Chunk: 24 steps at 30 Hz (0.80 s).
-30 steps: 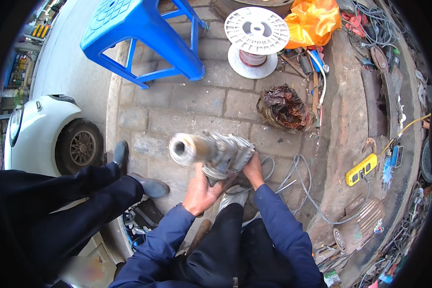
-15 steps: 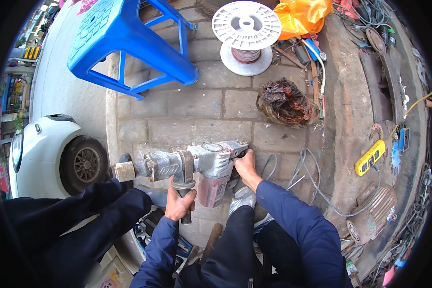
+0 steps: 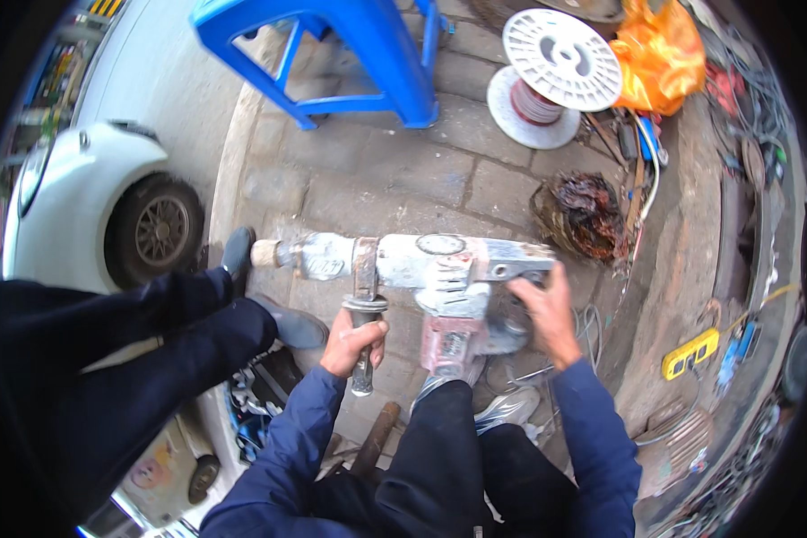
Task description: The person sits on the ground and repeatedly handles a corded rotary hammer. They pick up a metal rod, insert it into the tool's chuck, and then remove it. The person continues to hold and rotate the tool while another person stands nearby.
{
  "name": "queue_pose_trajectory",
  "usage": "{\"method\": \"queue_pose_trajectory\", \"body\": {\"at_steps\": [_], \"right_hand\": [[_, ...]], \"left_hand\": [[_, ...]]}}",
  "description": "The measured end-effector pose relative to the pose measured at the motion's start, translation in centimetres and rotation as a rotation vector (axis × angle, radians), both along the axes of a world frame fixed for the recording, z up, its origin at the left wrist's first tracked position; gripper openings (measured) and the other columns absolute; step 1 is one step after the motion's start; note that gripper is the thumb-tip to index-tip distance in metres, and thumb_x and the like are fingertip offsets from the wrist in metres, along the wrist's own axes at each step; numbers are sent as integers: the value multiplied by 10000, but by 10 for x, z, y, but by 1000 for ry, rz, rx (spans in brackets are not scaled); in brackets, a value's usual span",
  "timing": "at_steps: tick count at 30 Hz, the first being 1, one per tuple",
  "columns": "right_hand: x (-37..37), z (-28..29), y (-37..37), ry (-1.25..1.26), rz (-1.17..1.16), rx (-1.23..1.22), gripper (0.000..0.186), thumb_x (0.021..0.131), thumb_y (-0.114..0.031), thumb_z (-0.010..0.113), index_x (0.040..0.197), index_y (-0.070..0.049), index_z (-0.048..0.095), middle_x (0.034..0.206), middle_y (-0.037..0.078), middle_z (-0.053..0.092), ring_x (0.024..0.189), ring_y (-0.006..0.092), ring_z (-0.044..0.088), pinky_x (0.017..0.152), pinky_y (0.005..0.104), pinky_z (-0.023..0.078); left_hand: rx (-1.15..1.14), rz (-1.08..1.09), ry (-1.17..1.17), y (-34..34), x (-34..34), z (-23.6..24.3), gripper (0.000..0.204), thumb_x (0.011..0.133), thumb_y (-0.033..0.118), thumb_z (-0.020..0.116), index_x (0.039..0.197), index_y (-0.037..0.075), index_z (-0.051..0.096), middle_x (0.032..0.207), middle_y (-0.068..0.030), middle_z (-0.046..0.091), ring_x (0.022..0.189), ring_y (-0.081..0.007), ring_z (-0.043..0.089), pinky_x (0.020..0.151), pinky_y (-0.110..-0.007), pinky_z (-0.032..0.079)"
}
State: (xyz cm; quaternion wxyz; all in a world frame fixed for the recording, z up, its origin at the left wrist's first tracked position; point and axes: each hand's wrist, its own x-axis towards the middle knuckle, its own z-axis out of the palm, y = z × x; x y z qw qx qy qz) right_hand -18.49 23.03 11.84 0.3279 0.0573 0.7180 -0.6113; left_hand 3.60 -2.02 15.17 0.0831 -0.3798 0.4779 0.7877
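Note:
A worn, grey-white demolition hammer [image 3: 412,260] lies lengthwise across in front of me, its blunt nose toward the left and its reddish motor housing [image 3: 453,345] hanging toward my knees. Wrapped round its black side handle [image 3: 365,314] is my left hand [image 3: 350,345]. At the rear end, my right hand [image 3: 551,314] closes on the back grip, with the thumb on the near side and the other fingers partly hidden. Some blur softens the rear of the tool. Below it are my shoes [image 3: 508,411] on the paving.
Another person's legs [image 3: 170,314] and grey shoes stand close by the hammer's nose. A blue stool [image 3: 359,54], a white cable spool [image 3: 560,58] and a dark crumpled bundle [image 3: 587,211] lie beyond. At right is a yellow power strip [image 3: 690,354]; a white car [image 3: 81,206] is at left.
The hammer has moved right relative to my legs and come more level. My right hand has shifted right with its rear end. My whole view has turned, and both hands keep their hold.

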Motion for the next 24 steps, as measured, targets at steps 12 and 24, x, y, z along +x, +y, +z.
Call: {"method": "queue_pose_trajectory", "body": {"at_steps": [12,24], "right_hand": [[-13,280,9,134,169,319,802,825,-93,828,1481,-5,375,1027,129,701,713,146,643,595,263,521],[20,258,-11,425,333,415,633,830,21,746,1381,17,433,1233,102,589,1115,171,584,995,327,465]], "left_hand": [[906,-1,245,111,-60,-18,406,935,115,684,1286,-15,527,624,-37,516,459,-184,571,436,-346,468],[493,69,114,134,-101,-59,90,928,70,665,867,14,631,640,-67,606,507,-176,597,494,-341,487]]}}
